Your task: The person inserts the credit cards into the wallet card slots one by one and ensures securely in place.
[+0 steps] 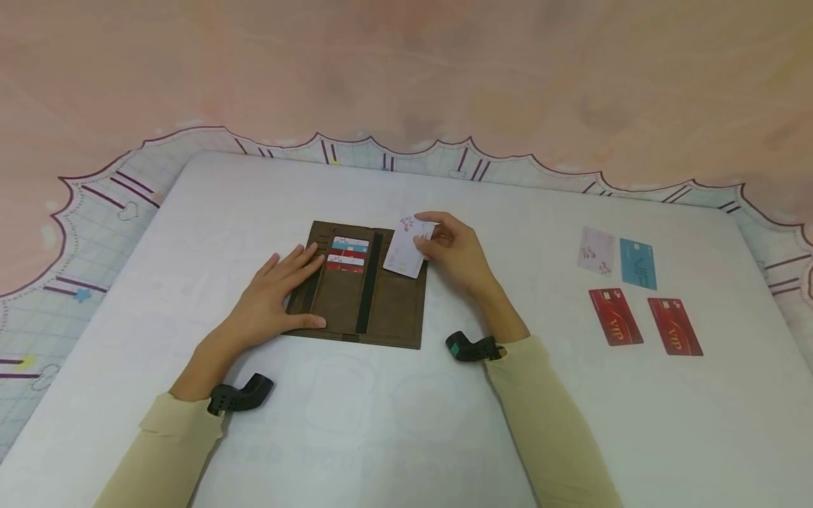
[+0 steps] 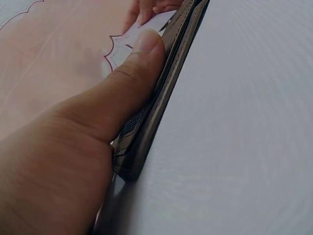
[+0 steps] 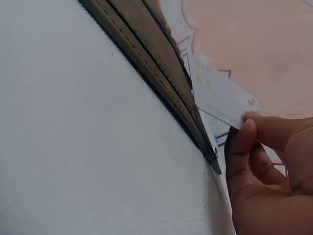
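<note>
Touching wallet [image 1: 395,310] and card [image 1: 402,250] edges, hands [image 1: 273,293] [image 1: 462,257] lie well apart from loose cards [image 1: 615,317].

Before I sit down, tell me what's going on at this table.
A person's left hand rests on an open brown wallet, with several cards tucked in its left half. The right hand pinches a white card over the wallet's right half. Four more cards lie to the right on the white table: two red cards, a blue card and a pale card.
</note>
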Tool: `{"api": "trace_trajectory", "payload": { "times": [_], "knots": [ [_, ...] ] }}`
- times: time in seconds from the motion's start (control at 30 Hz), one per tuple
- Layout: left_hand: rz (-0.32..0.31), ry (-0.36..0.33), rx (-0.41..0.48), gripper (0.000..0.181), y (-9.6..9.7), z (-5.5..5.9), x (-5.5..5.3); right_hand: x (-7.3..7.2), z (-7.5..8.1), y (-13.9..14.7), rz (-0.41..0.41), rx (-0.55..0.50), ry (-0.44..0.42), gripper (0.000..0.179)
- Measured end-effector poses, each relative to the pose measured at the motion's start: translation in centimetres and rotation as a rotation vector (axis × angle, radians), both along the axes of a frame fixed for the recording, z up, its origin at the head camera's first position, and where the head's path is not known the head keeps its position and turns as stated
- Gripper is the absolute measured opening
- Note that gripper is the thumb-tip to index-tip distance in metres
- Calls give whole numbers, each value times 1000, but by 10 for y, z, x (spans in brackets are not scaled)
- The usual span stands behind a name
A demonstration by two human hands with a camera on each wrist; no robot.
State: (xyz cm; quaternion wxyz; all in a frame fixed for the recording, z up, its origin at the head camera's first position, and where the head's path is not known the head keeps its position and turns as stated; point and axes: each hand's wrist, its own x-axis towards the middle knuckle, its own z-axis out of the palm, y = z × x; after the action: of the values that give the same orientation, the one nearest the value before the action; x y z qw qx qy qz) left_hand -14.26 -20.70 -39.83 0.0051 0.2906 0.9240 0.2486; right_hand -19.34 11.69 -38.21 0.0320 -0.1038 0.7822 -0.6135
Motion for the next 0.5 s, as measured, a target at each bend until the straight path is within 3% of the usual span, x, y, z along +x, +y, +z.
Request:
{"api": "trace_trajectory", "payload": {
  "times": [0.5],
  "knots": [
    [2,-12,5,98,0,0,0,-2,-8,-1,33,82,4,34]
  ]
}}
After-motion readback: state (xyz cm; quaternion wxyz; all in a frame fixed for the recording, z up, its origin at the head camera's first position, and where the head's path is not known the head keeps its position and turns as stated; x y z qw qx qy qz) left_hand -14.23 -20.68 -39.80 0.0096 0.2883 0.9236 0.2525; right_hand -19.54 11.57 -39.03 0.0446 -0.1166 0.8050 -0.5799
